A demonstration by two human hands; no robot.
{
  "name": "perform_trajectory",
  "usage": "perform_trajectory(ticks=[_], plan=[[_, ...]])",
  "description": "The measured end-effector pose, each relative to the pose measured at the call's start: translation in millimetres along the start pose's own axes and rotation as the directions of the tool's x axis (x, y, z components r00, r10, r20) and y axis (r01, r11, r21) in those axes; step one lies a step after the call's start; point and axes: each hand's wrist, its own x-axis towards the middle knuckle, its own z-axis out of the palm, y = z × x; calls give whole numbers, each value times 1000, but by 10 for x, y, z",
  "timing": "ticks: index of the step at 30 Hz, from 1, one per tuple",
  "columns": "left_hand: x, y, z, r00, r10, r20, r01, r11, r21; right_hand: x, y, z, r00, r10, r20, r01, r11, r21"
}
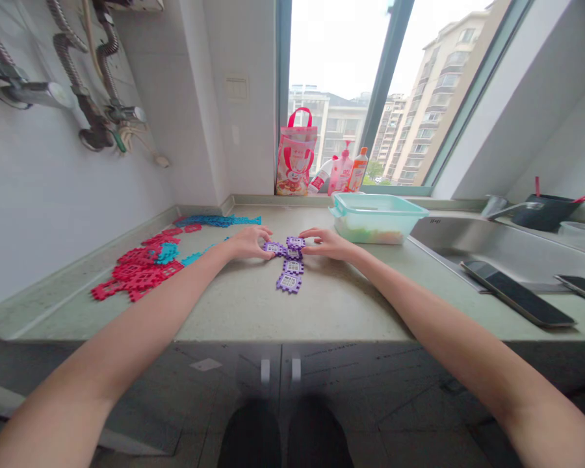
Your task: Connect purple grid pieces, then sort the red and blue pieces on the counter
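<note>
Several purple interlocking tiles with window-like cutouts lie joined in a line on the counter, with pieces branching at the far end. My left hand pinches the purple tile on the left side of that group, thumb in front and fingers behind. Across from it, my right hand grips another purple tile at the top of the line, which looks slightly raised over the piece below. Fingertips partly cover the edges of both held tiles.
Red tiles and blue tiles are heaped at the left. A teal plastic box with pieces inside stands behind my right hand. Further right are a sink and a phone. Bottles and a pink bag stand by the window.
</note>
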Motion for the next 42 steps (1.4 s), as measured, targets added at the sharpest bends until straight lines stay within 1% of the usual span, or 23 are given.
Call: perform_trajectory(ticks=[2,5,13,18,21,25,28,30,31,33,35,36,39,42], plan=[[-1,-3,3,1000,1,1,-1,1000,-4,11,-31,14,996,-37,77,37,999,-4],[-1,-4,6,1000,5,-5,-5,1000,-8,31,-54,18,993,-37,116,41,999,-33],[16,-17,6,1000,11,-16,-12,1000,-18,31,-79,60,997,-42,67,50,991,-124],[44,-22,-12,1000,16,16,-15,1000,-18,36,-72,64,995,-57,76,68,987,-147],[50,-16,-26,999,12,40,-11,1000,-29,49,-84,57,995,-42,90,57,985,-164],[8,-93,-76,999,3,46,-2,1000,-24,62,-127,48,996,-20,91,37,982,-186],[-74,-208,-162,999,-43,11,43,999,-21,66,-145,46,996,-12,87,29,980,-199],[-117,-242,-217,996,-65,-54,62,996,-66,70,-141,49,996,-9,86,27,978,-205],[-122,-230,-233,994,-63,-94,54,994,-98,73,-134,51,996,-10,86,28,978,-206],[-88,-138,-233,985,-30,-171,3,988,-153,78,-119,56,996,-16,84,33,978,-206],[-5,19,-187,975,19,-223,-59,983,-174,77,-107,59,996,-19,84,35,981,-192],[46,105,-150,972,41,-231,-83,981,-176,74,-103,58,996,-19,85,34,983,-179],[175,304,-26,981,71,-179,-103,979,-176,55,-100,50,994,-25,102,37,992,-122],[208,352,58,993,46,-104,-64,983,-175,37,-98,46,994,-27,110,34,997,-65]])
